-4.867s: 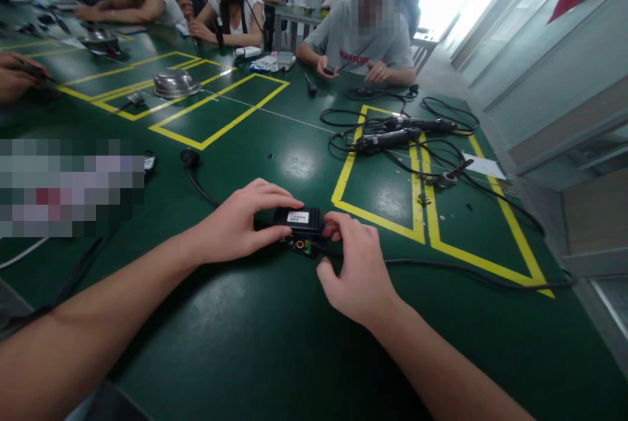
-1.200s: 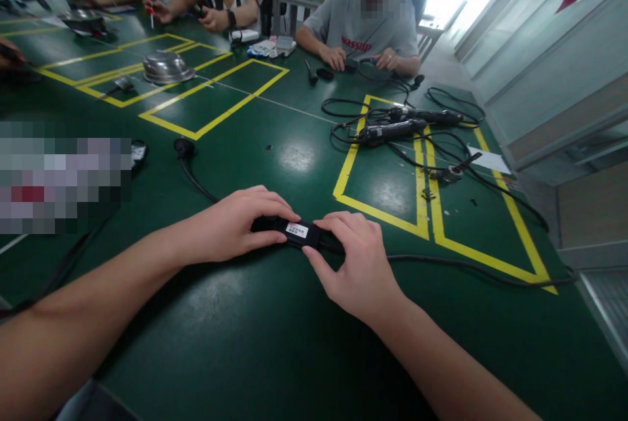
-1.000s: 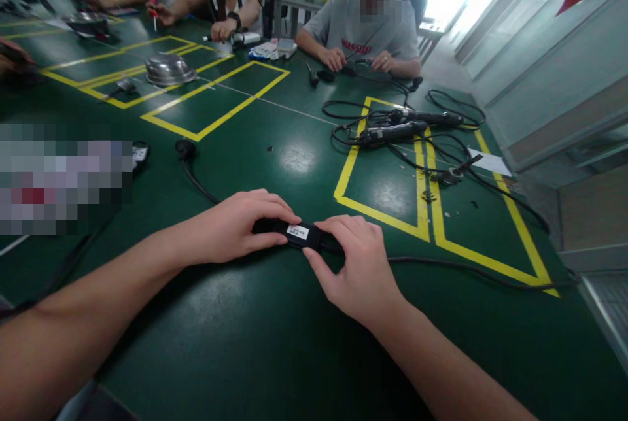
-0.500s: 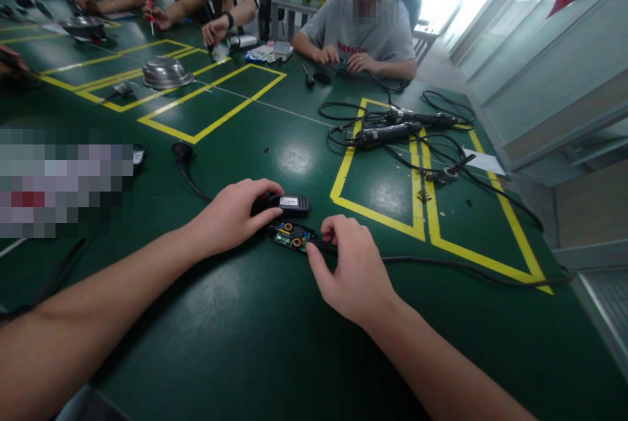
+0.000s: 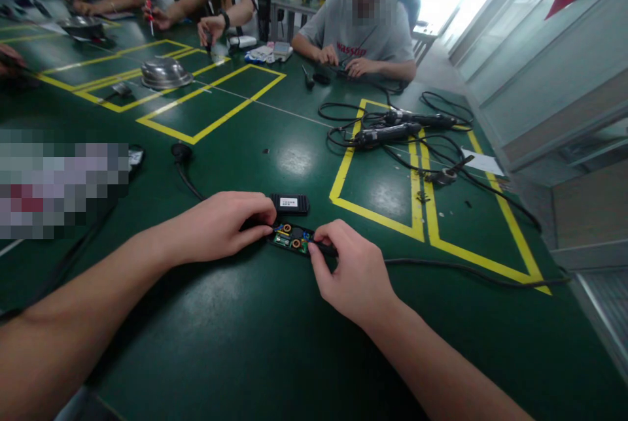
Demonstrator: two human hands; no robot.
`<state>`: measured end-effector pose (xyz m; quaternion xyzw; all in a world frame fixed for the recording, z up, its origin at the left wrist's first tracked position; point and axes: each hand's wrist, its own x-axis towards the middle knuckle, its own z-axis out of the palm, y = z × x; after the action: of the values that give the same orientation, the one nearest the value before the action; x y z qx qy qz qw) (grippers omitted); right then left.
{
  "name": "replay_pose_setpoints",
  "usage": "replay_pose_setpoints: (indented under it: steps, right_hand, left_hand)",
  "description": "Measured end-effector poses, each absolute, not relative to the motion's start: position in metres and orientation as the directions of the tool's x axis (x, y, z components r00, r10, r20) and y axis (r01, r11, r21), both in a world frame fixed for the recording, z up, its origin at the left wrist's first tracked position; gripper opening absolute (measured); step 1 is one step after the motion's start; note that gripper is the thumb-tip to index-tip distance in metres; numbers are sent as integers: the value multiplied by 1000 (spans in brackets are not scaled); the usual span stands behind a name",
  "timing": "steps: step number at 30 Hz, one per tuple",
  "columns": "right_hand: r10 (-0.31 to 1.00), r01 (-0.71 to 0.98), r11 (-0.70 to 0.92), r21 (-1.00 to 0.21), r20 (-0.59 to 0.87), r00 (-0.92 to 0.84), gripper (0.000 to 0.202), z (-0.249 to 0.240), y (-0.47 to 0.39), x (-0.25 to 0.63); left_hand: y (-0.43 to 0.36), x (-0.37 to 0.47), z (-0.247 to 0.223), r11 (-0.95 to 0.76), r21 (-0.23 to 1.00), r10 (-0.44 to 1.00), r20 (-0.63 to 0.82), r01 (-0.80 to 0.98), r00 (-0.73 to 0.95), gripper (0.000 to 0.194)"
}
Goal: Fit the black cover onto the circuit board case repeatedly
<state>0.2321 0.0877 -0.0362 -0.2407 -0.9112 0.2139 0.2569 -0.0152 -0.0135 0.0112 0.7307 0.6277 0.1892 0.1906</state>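
Observation:
A slim black case half with a green circuit board (image 5: 290, 238) lies on the table between my hands, its copper coils facing up. My left hand (image 5: 235, 223) pinches at its left end, where the power cord (image 5: 189, 179) runs in under my fingers; the exact grip is partly hidden. At the other end, my right hand (image 5: 349, 270) has thumb and index finger closed on the black cable (image 5: 326, 249) where it meets the case. Just behind the board rests the ribbed black cover (image 5: 290, 204) with a white label, touched by neither hand or only brushed by my left fingers.
The cord's plug (image 5: 181, 151) lies behind my left hand. Coiled black cables with cylindrical tools (image 5: 390, 134) lie to the right, near small screws (image 5: 422, 197) and a metal part (image 5: 444, 176). A steel bowl (image 5: 165, 72) stands farther back. Across the table, a person (image 5: 358, 29) handles parts.
My left hand has let go of the ribbed cover and moved left and down to the board's left end. My right fingers have closed in on the cable.

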Motion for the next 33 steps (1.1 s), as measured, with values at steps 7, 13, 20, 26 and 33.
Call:
replay_pose_setpoints:
  steps: [7, 13, 20, 26, 33]
  right_hand:
    - [557, 300, 787, -539, 413, -720, 13, -37, 87, 234]
    - [518, 207, 818, -537, 530, -671, 15, -31, 86, 234]
    - [516, 202, 811, -549, 507, -690, 13, -29, 87, 235]
    - [518, 262, 808, -527, 425, -743, 11, -30, 89, 235]
    - [511, 246, 814, -526, 448, -734, 12, -33, 89, 236]
  left_hand:
    - [-13, -21, 11, -162, 615, 986, 65, 771, 155, 21]
    - [-14, -23, 14, -202, 631, 979, 131, 749, 154, 19]
    - [-16, -23, 20, -192, 619, 981, 101, 762, 166, 15]
    - [-15, -27, 15, -182, 628, 982, 77, 756, 173, 13]
    - [-13, -26, 13, -184, 623, 982, 77, 760, 175, 11]
